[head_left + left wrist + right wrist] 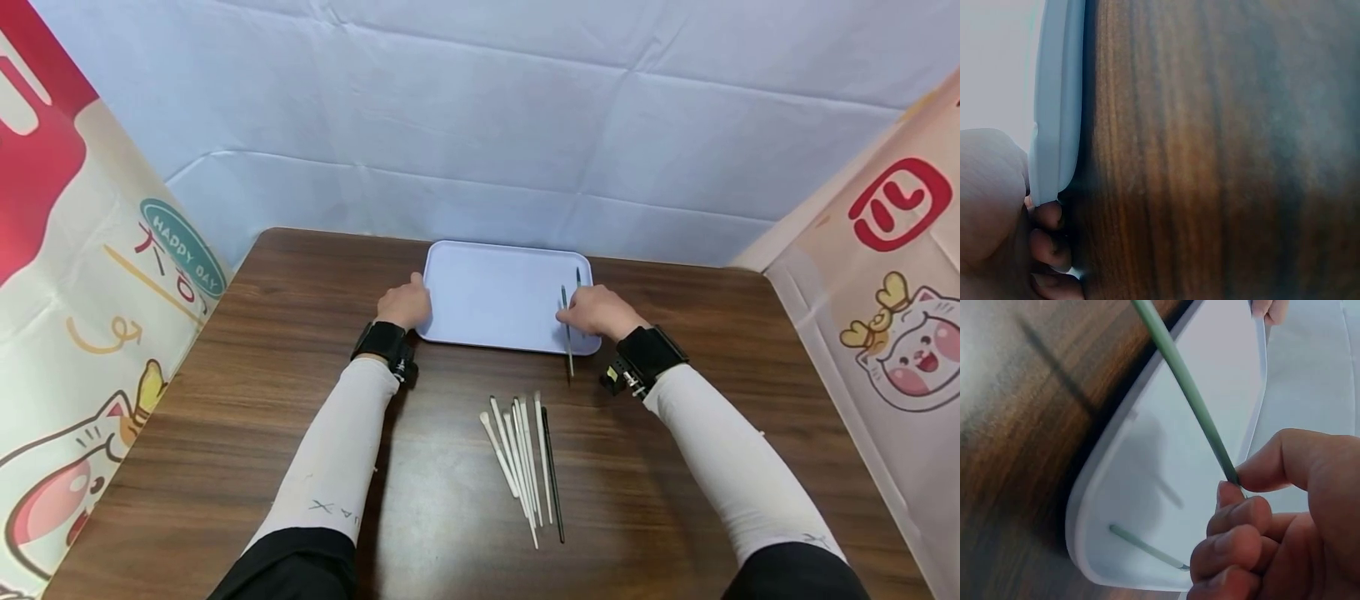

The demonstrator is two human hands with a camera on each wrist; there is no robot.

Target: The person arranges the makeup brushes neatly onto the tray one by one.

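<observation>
My left hand holds the left end of a white rectangular tray, thumb at the rim and fingertips curled low by its outer wall in the left wrist view. Over the tray's right end, my right hand pinches a slim green-handled brush between thumb and fingertips. Its handle slants out past the tray's near edge; its far end is partly hidden by the hand. A second green-handled brush lies inside the tray at the right end, partly covered by the right hand.
Several white-handled brushes lie bunched on the brown wooden table, nearer than the tray. A dark green brush lies along their right side. A pale cloth hangs behind the table, with printed cloths at both sides.
</observation>
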